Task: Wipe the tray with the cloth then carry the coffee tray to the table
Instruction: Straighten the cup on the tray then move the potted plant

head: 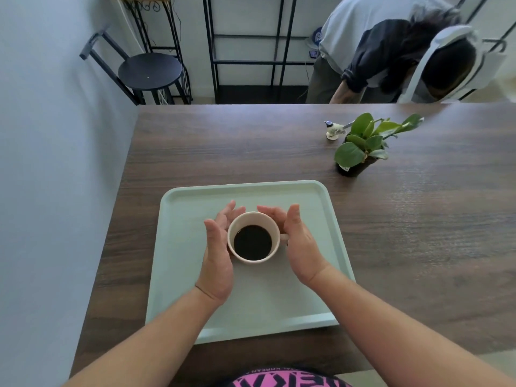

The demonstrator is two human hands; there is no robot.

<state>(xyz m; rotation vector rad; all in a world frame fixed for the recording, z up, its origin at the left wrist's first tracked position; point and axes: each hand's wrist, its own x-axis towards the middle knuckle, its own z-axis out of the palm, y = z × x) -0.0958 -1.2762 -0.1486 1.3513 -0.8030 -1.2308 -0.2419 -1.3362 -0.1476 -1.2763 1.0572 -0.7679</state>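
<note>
pale green tray (181, 247): it lies flat on the dark wood desk (418, 233), its near edge close to the person's body; no cloth shows anywhere in view.
left hand (216, 258): fingers spread and slack, palm cupped against the left wall of the cup, thumb raised; it steadies more than it grips.
cup (253, 237): cream, upright near the tray's middle, black coffee well up toward the rim, so any tilt or jolt would likely spill.
right hand (300, 244): likewise uncurled, curved round the right side over the small handle, fingertips reaching behind the cup.
step in hand: seemingly settling or centring the cup; best done with both palms pressing evenly, the base kept flat on the tray, then let go slowly.
plant pot (351, 166): well apart at the far right, beside a small bird figure (333, 129); no obstacle.
</note>
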